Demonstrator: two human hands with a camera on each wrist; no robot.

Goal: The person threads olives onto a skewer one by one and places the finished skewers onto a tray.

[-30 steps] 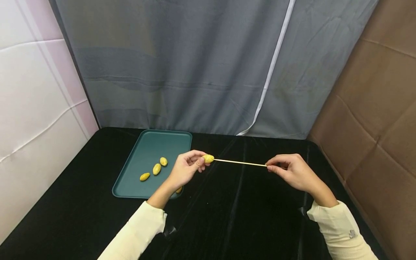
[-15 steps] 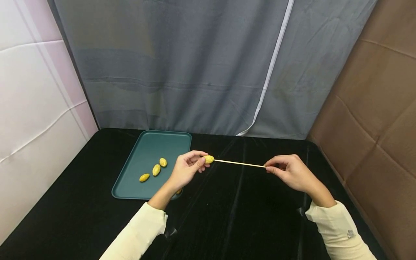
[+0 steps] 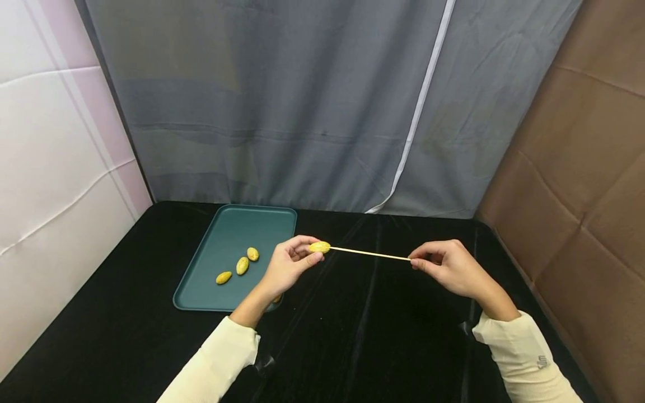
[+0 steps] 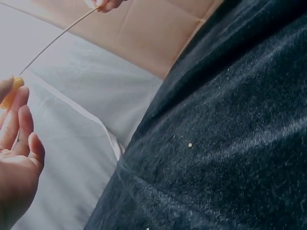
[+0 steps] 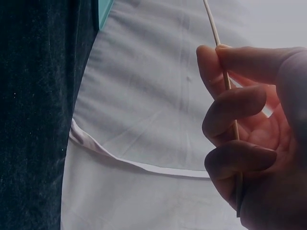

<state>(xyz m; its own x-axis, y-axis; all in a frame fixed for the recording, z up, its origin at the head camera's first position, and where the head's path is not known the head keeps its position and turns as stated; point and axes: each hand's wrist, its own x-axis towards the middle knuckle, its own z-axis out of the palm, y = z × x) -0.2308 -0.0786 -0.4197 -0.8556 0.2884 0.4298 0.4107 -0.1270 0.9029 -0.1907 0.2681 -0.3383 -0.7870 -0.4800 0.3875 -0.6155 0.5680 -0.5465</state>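
My left hand point(image 3: 289, 266) holds a small yellow oval fruit point(image 3: 319, 247) between thumb and fingers, with much of its mottled skin showing. A thin wooden skewer point(image 3: 370, 253) runs from the fruit's right end across to my right hand point(image 3: 456, 268), which pinches it between thumb and index finger. In the right wrist view the skewer point(image 5: 227, 79) continues back past the curled fingers point(image 5: 235, 108). How deep its tip sits in the fruit is hidden. In the left wrist view the fruit point(image 4: 13, 93) is partly covered by thumb and fingers.
A teal tray point(image 3: 201, 291) lies at the left on the black cloth-covered table point(image 3: 373, 347). Several similar fruits rest in it, one mostly hidden behind my left wrist. A grey curtain point(image 3: 282, 112) hangs behind, with a brown padded wall point(image 3: 584, 157) at the right.
My left thumb has slid lower on the fruit, so more of the fruit shows. My right hand has shifted very slightly left with the skewer.
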